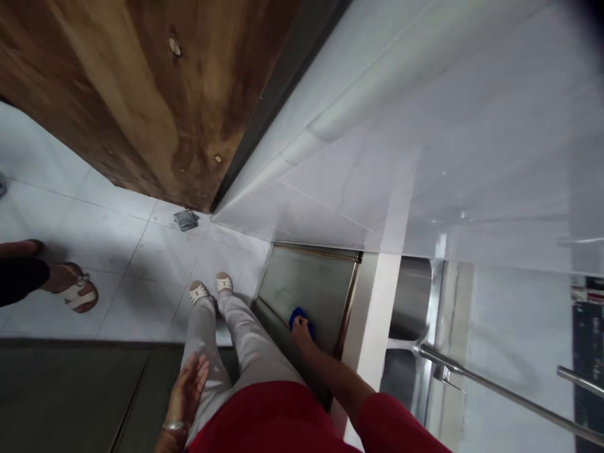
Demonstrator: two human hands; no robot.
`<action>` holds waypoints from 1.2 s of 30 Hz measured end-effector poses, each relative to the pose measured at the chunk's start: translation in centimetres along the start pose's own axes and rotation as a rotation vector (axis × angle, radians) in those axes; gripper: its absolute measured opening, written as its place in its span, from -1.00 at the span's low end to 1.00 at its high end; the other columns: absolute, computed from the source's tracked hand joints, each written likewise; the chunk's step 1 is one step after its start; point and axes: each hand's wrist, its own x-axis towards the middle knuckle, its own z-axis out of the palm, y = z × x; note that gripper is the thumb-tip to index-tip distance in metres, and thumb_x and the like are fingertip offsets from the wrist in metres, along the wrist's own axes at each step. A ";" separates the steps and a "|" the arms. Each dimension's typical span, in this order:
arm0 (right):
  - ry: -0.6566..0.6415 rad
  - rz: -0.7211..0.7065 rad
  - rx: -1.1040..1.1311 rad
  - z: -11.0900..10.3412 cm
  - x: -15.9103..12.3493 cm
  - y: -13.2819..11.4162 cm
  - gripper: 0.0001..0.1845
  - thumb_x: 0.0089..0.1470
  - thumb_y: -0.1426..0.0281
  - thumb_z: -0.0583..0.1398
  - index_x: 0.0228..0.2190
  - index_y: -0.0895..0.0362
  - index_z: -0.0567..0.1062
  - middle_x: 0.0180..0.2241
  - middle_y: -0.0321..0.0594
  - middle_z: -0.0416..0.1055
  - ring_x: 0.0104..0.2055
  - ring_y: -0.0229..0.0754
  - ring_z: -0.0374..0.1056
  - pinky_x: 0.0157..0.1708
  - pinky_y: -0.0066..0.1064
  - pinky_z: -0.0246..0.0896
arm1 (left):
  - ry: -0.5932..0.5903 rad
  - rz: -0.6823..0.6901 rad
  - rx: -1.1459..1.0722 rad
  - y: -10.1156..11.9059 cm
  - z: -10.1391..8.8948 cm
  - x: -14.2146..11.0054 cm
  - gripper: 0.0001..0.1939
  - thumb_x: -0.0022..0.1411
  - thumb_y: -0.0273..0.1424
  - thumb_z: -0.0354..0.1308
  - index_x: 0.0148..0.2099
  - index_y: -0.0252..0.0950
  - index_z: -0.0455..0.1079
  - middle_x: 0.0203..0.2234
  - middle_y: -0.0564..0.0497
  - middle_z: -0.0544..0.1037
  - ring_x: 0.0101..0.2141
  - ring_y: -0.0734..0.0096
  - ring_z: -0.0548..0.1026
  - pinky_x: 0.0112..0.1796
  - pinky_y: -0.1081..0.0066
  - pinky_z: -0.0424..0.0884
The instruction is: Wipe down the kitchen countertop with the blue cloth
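My right hand [301, 328] is reaching down to the grey cabinet door [306, 275] below the counter. Its fingers are closed on a bunched blue cloth [297, 313], which rests against the door's surface. Part of the cloth is hidden behind the fingers. Beside my left thigh hangs my left hand [190, 382], palm turned up and fingers apart, holding nothing. A silver band [173, 426] circles that wrist.
A steel sink [409, 292] with a long tap [455, 365] is set into the counter at right. A wooden door [155, 88] stands at upper left. Another person's sandalled foot [78, 292] and a small grey object [187, 219] are on the tiled floor.
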 end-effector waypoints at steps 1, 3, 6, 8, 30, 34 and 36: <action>-0.009 0.012 -0.015 0.0 -0.1 0.0 -0.62 0.26 0.15 0.12 0.03 0.02 0.45 0.15 -0.10 0.34 0.20 -0.02 0.22 0.21 0.05 0.12 | 0.002 0.004 -0.003 0.0 -0.2 -0.1 -0.42 0.20 -0.46 0.07 0.28 -0.26 0.27 0.02 -0.13 0.58 0.17 0.23 0.38 0.23 0.30 0.24; 0.004 0.055 -0.053 -1.0 0.6 1.2 -0.61 0.26 0.19 0.12 0.05 0.07 0.45 0.14 -0.06 0.36 0.20 0.01 0.22 0.20 0.06 0.11 | 0.007 0.018 -0.017 0.1 -0.5 0.1 -0.42 0.18 -0.45 0.10 0.27 -0.26 0.28 0.01 -0.14 0.59 0.17 0.23 0.39 0.22 0.33 0.27; 0.087 0.100 -0.087 -4.4 3.2 5.0 -0.52 0.25 0.39 0.02 0.15 0.26 0.38 0.23 0.16 0.24 0.29 0.18 0.07 0.21 0.15 0.02 | 0.004 0.018 -0.024 0.2 -0.5 0.8 -0.39 0.17 -0.43 0.11 0.28 -0.27 0.26 0.03 -0.15 0.57 0.18 0.21 0.37 0.22 0.33 0.25; 0.161 0.136 -0.104 -7.1 5.5 7.8 -0.45 0.22 0.47 -0.04 0.20 0.34 0.31 0.32 0.22 0.06 0.35 0.24 -0.06 0.24 0.18 -0.07 | -0.002 -0.011 -0.007 0.3 -0.3 1.3 -0.38 0.17 -0.44 0.10 0.30 -0.28 0.24 0.04 -0.16 0.57 0.19 0.20 0.36 0.25 0.29 0.21; 0.068 0.025 -0.217 1.3 17.6 5.3 -0.40 0.22 0.41 -0.11 0.26 0.12 0.25 0.32 -0.12 0.14 0.40 0.14 -0.11 0.35 0.08 -0.23 | -0.056 0.004 -0.144 -2.2 1.6 7.3 -0.32 0.09 -0.28 0.19 0.28 -0.13 0.26 0.12 -0.14 0.50 0.19 0.11 0.37 0.29 0.10 0.14; -0.039 -0.097 -0.226 6.3 15.6 1.3 -0.53 0.25 0.34 0.02 0.16 0.02 0.38 0.25 -0.14 0.27 0.33 0.08 0.09 0.29 0.03 0.00 | -0.114 -0.009 -0.177 -1.7 2.0 7.8 -0.30 0.10 -0.28 0.17 0.32 -0.09 0.21 0.14 -0.12 0.48 0.20 0.13 0.37 0.29 0.11 0.12; -0.078 -0.156 -0.239 7.2 15.9 0.9 -0.60 0.26 0.26 0.11 0.10 0.01 0.42 0.23 -0.12 0.29 0.30 0.03 0.14 0.29 0.06 0.01 | -0.138 -0.028 -0.196 -1.7 1.8 8.0 -0.29 0.11 -0.26 0.16 0.33 -0.08 0.18 0.16 -0.12 0.47 0.20 0.13 0.36 0.29 0.10 0.13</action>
